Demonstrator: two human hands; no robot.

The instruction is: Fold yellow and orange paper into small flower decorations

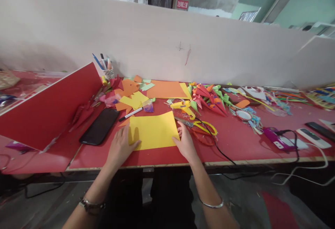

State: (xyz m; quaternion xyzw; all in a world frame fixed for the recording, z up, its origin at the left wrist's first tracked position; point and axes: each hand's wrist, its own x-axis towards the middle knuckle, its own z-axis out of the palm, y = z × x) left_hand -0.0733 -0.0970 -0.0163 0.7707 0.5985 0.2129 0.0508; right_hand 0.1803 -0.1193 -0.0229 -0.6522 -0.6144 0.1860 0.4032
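A yellow sheet of paper [154, 130] lies flat on the red table [235, 142] in front of me. My left hand [120, 145] rests at its left edge, fingers stretched flat, touching the paper. At the sheet's right edge my right hand [185, 142] lies with its fingers on the paper's border, also spread. Neither hand grips anything. Yellow-handled scissors [201, 127] lie just right of my right hand. A yellow glue gun [183, 107] sits behind the sheet.
A black phone [99, 126] and a marker [131, 114] lie left of the sheet. Orange and yellow paper scraps [131, 94], an orange sheet [166, 89] and red paper cones [209, 100] fill the back. A red board [47, 107] leans at left. A pen cup [107, 70] stands behind.
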